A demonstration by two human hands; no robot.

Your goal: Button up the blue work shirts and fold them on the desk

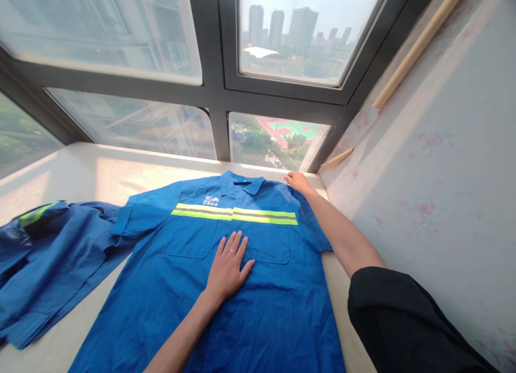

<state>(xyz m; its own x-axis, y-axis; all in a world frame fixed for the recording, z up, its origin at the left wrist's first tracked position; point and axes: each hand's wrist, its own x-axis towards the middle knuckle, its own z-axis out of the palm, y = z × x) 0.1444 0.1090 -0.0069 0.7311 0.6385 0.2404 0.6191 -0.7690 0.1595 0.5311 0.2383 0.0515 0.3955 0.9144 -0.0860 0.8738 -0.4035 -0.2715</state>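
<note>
A blue short-sleeved work shirt (pixel 258 292) is spread front side up, its collar toward the window. Across its chest runs a yellow-green and grey reflective band, with a white logo above it on the left. My left hand (pixel 228 268) lies flat, palm down, on the shirt's middle just below the band, fingers stretched and a ring on one of them. At the shirt's right shoulder, my right hand (pixel 299 183) has its fingers bent together on the fabric at the top of the sleeve. The fingers' undersides are hidden.
A second blue garment (pixel 60 265) with a reflective strip lies crumpled at the left, touching the shirt's sleeve. Both rest on a pale window ledge (pixel 108 171). Dark-framed windows (pixel 217 99) stand behind it. A flower-patterned wall (pixel 423 190) rises close on the right.
</note>
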